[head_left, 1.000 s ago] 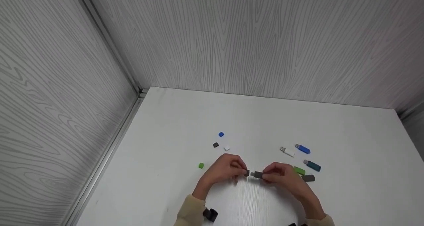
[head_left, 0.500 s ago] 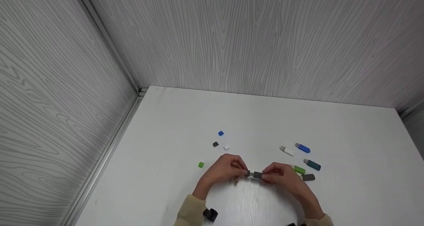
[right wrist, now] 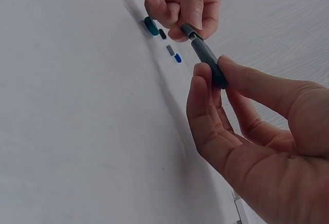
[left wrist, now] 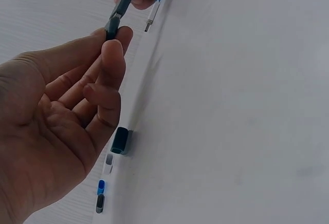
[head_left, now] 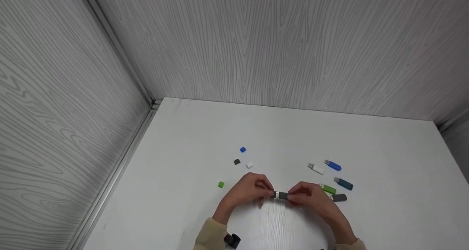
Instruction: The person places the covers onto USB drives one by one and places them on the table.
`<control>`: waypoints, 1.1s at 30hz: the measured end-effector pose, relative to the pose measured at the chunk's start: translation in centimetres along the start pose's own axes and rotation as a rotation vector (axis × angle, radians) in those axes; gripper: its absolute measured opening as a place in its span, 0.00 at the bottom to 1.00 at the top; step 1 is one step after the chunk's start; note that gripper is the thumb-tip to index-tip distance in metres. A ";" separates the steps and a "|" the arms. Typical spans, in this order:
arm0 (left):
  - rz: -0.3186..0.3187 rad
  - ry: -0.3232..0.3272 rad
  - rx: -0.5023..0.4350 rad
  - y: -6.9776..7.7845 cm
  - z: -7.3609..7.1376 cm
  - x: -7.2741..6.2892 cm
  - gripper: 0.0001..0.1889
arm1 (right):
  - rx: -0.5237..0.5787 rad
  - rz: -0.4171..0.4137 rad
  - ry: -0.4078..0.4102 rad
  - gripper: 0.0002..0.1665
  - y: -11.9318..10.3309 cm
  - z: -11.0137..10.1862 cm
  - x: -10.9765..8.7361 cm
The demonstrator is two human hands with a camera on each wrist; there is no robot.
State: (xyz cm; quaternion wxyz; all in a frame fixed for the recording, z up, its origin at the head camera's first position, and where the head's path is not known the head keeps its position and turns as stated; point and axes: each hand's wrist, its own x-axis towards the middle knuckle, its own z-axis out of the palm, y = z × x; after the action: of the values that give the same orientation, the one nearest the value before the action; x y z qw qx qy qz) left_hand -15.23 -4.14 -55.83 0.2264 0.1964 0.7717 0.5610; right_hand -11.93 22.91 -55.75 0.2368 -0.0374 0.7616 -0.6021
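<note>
Between thumb and fingertips, my right hand (head_left: 309,198) pinches the body of a dark grey USB stick (head_left: 283,195), its connector end facing left. My left hand (head_left: 247,190) pinches a small dark cap (left wrist: 111,28) in line with it. Only a short strip of the metal connector shows between cap and body. In the right wrist view the stick (right wrist: 206,59) tilts, with its cap (right wrist: 188,30) at the upper end. Below the left hand a teal cap (left wrist: 120,140) lies on the table, hidden by that hand in the head view.
On the white table's left lie a green cap (head_left: 221,184), a blue cap (head_left: 243,149), a black cap (head_left: 237,161) and a white cap (head_left: 249,165). Uncapped sticks lie right: white (head_left: 316,168), blue (head_left: 333,165), teal (head_left: 343,183), green (head_left: 328,189), grey (head_left: 339,197).
A second ago the cap and the connector were apart. The stick has moved left to the cap, and the visible length of connector has shrunk. Both hands keep their pinch.
</note>
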 end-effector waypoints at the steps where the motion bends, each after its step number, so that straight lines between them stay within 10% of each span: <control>1: 0.000 0.000 -0.004 0.0 0.0 0.0 0.03 | 0.004 -0.002 -0.001 0.20 0.0 0.0 0.0; 33: -0.011 0.002 -0.105 -0.3 0.9 0.0 0.03 | 0.025 -0.015 -0.009 0.20 0.4 0.3 0.1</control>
State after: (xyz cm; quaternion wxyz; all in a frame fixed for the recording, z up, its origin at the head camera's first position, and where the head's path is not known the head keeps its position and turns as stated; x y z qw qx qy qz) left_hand -14.73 -3.49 -56.34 0.2387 0.1796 0.7424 0.5997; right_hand -11.82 22.72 -56.23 0.2361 -0.0430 0.7528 -0.6129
